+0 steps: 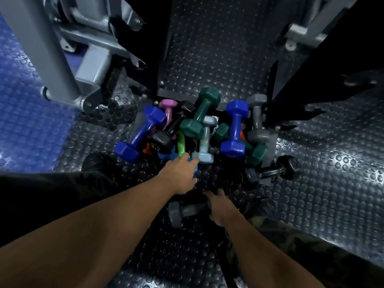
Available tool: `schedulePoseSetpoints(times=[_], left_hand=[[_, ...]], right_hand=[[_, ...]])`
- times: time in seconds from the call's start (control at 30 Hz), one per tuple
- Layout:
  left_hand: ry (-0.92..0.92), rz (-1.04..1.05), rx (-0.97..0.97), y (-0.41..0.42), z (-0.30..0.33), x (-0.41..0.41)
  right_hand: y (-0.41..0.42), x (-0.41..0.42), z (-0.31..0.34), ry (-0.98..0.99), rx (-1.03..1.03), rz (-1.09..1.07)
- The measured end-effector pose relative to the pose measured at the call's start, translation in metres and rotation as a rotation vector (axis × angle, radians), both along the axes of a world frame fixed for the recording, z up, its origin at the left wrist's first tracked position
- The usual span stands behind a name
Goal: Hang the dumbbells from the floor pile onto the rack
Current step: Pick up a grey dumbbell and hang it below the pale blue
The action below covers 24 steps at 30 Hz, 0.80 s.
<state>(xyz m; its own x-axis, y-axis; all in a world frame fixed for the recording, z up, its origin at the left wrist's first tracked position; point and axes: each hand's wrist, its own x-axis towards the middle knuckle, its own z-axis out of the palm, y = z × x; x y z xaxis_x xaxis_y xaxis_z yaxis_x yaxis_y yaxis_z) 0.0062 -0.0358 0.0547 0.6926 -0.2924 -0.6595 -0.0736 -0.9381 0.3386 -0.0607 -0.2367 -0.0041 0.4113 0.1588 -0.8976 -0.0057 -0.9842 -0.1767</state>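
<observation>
Dumbbells (199,129) lie heaped on the studded rubber floor (324,183), between black rack legs (307,65).

The left hand (178,175) reaches into the near edge of the pile, fingers curled round a small blue dumbbell (196,167) beside the green one (181,145) and the pale blue one (204,142). The right hand (218,206) grips the handle of a dark grey dumbbell (185,212) lying on the floor apart from the pile, nearer the person. Two large blue dumbbells (234,127), a dark green one (200,113), a pink one (168,110) and a grey one (257,119) show on top. A black one (272,170) lies just right of the heap.
</observation>
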Motion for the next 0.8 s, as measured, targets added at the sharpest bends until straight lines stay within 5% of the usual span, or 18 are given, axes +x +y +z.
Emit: schedulePoseSetpoints(times=[0.2, 0.37, 0.53, 0.8], left_hand=[[-0.024, 0.021, -0.027, 0.002, -0.005, -0.001], [-0.256, 0.174, 0.115, 0.016, -0.001, -0.031], [0.093, 0.465, 0.214, 0.017, -0.025, -0.083], [0.476, 0.503, 0.060, -0.008, -0.070, -0.090]], right_hand=[[-0.002, 0.017, 0.001, 0.004, 0.035, 0.000], [-0.002, 0.026, 0.000, -0.021, 0.081, -0.078], [-0.003, 0.029, -0.005, 0.069, 0.065, -0.111], [-0.007, 0.023, -0.016, 0.100, 0.066, -0.186]])
